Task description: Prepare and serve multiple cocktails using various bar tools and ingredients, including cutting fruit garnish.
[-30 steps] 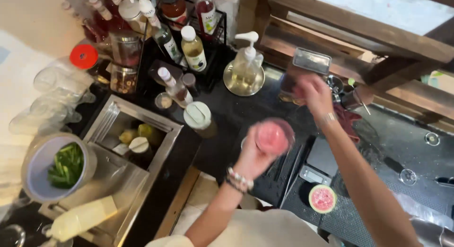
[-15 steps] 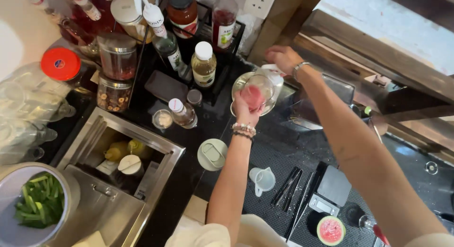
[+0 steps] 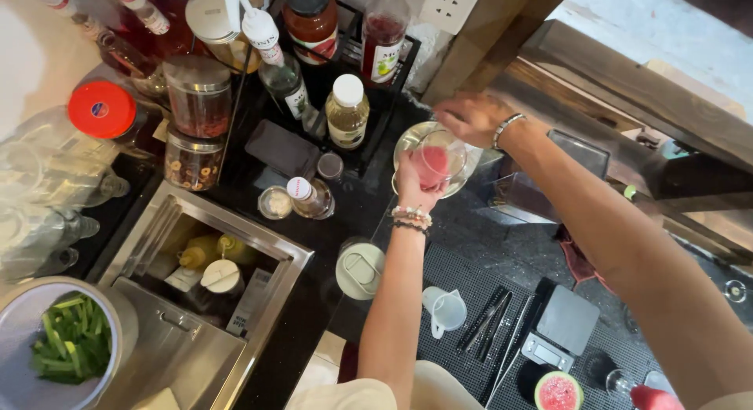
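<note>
My left hand (image 3: 411,193), with bead bracelets at the wrist, holds a clear glass of pink-red liquid (image 3: 436,162). The glass hangs over a round metal tray (image 3: 405,140) at the back of the dark counter. My right hand (image 3: 469,116), a bracelet on its wrist, is cupped palm-down just above and behind the glass. It covers the top of a pump dispenser that stands on the tray, so most of the dispenser is hidden. The two hands are nearly touching.
A black rack holds syrup bottles (image 3: 346,110) and jars to the left. A steel well with squeeze bottles (image 3: 205,255) and a bowl of green stalks (image 3: 69,341) lie near left. A small measuring cup (image 3: 447,308), bar tools (image 3: 492,316), scale (image 3: 562,322) and halved red fruit (image 3: 558,392) sit on the mat.
My left hand carried the glass from above the mat up and back to the tray. My right hand came from farther right onto the pump top. The view shifted closer to the rack.
</note>
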